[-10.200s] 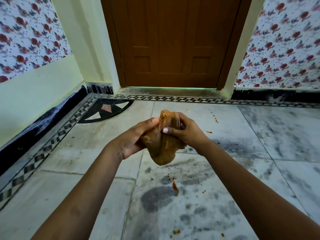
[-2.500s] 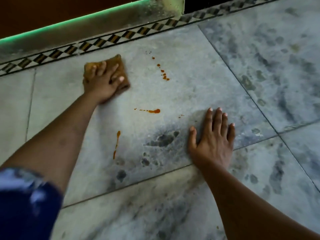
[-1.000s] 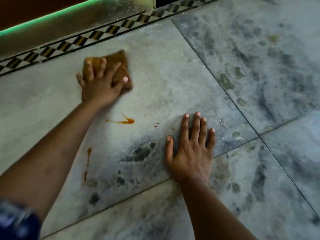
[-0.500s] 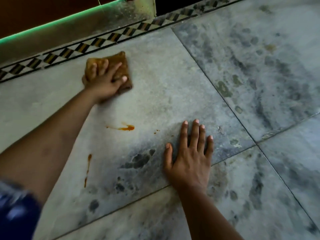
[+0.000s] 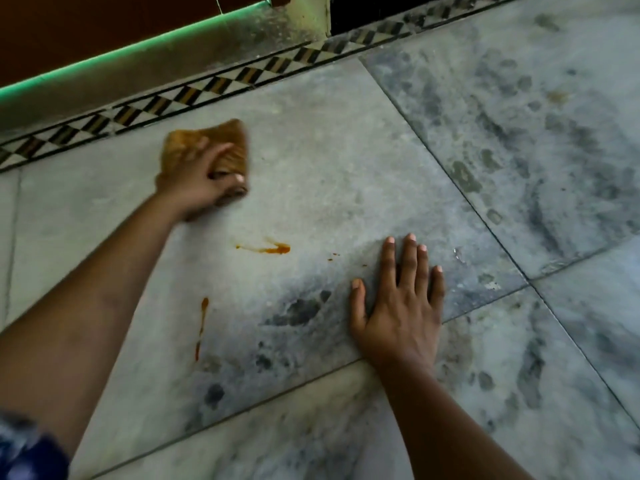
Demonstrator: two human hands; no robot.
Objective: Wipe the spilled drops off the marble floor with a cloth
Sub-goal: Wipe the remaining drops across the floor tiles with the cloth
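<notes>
Orange-brown cloth [image 5: 227, 140] gripped by left hand [image 5: 194, 183], right hand [image 5: 398, 306] flat on grey marble floor [image 5: 346, 150]. Looks mid-wipe; orange streak [image 5: 273, 249] probably wants sweeping next.

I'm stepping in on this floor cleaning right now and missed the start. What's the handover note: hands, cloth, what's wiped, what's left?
Left hand: pressing the orange cloth on the marble floor near the patterned border; blur hides its finger pose.
Right hand: flat on the floor, holding nothing.
Done: no drops show on the tile around the cloth.
Left: orange smear, thin streak and tiny specks, all nearer the person than the cloth.
</notes>
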